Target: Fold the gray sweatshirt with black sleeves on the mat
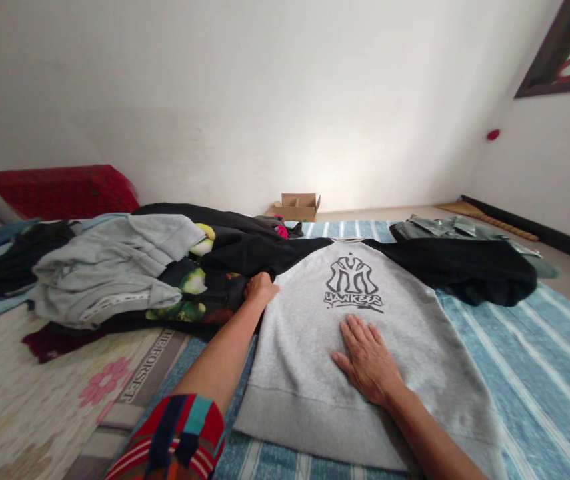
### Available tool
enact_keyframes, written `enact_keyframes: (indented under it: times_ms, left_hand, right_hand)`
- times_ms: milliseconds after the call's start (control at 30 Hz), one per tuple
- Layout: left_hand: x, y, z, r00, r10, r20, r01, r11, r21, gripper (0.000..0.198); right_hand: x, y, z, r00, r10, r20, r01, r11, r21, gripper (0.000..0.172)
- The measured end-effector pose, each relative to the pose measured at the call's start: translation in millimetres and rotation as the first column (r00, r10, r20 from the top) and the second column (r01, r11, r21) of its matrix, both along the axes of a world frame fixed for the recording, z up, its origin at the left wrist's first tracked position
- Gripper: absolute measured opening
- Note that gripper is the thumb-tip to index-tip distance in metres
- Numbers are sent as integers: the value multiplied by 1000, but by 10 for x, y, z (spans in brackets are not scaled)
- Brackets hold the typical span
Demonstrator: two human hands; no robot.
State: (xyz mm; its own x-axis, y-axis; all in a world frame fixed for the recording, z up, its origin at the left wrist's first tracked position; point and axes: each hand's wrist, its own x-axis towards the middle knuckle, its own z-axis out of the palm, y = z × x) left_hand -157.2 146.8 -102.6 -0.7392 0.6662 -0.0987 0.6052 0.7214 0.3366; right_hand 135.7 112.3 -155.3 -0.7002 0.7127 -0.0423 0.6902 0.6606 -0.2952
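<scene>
So the right hand [367,360] is lying open and flat, fingers spread, on the front of a gray Yankees sweatshirt [295,373], just below the print, not gripping anything. The left hand [261,288] is sitting at the sweatshirt's shoulder edge with its fingers a bit curled over the dark fabric, and I can't tell if it's actually pinching anything. The sweatshirt is lying face up on a blue striped blanket [539,373], with a black sleeve [455,267] stretched out to the right. Right beside the left hand, a messy pile of clothes [109,267] is crowding in. The risk here: a tug from the left hand could bunch up the front, or drag that pile's dark fabric onto the sweatshirt, since they're basically touching.
</scene>
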Motion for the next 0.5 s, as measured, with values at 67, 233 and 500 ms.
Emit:
enact_keyframes:
  times_ms: [67, 233, 500]
  left_hand:
    - [-4, -31, 17, 1000, -26, 9, 27, 1000, -9, 30]
    - [25, -189, 25, 995, -59, 76, 60, 998, -11, 20]
    - [70, -359, 63, 988, -111, 108, 103, 991, 80, 20]
  right_hand:
    - [-1, -1, -2, 1000, 0, -10, 0, 1000, 0, 72]
    - [-7, 6, -21, 999, -3, -36, 3, 1000, -2, 70]
    - [-11, 33, 92, 996, 0, -88, -3, 999, -38, 70]
